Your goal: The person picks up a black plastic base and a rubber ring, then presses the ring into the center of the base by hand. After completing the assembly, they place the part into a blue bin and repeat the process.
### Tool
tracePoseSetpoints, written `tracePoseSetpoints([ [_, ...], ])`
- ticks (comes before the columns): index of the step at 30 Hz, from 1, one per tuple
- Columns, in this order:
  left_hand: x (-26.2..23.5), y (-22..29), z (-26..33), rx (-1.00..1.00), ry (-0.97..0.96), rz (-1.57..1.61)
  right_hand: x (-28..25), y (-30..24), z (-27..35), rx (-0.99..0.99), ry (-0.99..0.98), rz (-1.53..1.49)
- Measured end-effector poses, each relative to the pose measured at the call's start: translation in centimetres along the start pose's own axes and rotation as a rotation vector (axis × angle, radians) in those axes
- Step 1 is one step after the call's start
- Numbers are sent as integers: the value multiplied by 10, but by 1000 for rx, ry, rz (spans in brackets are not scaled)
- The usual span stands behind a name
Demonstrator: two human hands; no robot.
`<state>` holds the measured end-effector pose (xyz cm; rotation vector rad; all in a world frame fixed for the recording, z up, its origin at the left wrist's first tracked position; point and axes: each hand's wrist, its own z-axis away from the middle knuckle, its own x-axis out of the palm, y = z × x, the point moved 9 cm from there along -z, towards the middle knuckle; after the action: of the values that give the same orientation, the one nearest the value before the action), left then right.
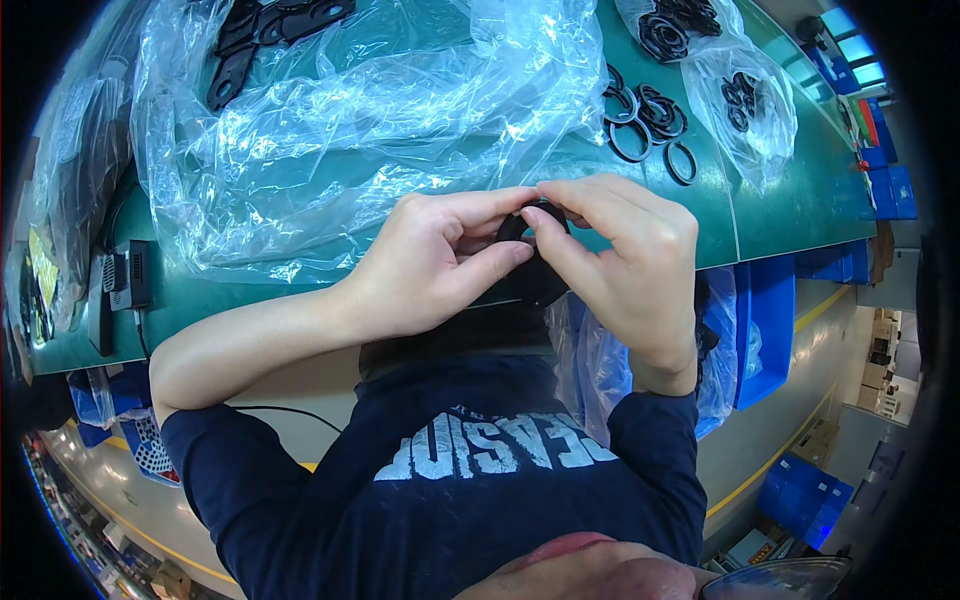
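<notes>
Both hands meet over the near edge of the green table, at a black plastic part [544, 284] with a round, ring-like upper end. My left hand [412, 262] pinches its left side between thumb and fingers. From the right, my right hand [632, 250] closes on the same part, thumb against the ring-like end. Fingers cover much of the part, so I cannot tell whether a separate ring sits on it. Loose black rings [630, 140] lie on the table beyond my right hand.
Clear plastic sheeting [400, 145] spreads across the table, with flat black parts [232, 72] at its far left. Clear bags of black parts [742, 140] lie far right. A small black device [130, 275] stands left. Blue bins [768, 340] sit below the table's right side.
</notes>
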<state>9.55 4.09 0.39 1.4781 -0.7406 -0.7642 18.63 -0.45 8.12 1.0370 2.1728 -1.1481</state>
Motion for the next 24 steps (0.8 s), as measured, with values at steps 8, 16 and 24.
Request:
tracePoseSetpoints([
  [8, 1, 4, -3, 60, -41, 91, -9, -5, 5, -95, 111, -20],
  [16, -3, -7, -8, -72, -47, 317, -6, 39, 24, 269, 169, -437],
  [24, -2, -9, -3, -146, -32, 294, 8, 40, 24, 277, 58, -567],
])
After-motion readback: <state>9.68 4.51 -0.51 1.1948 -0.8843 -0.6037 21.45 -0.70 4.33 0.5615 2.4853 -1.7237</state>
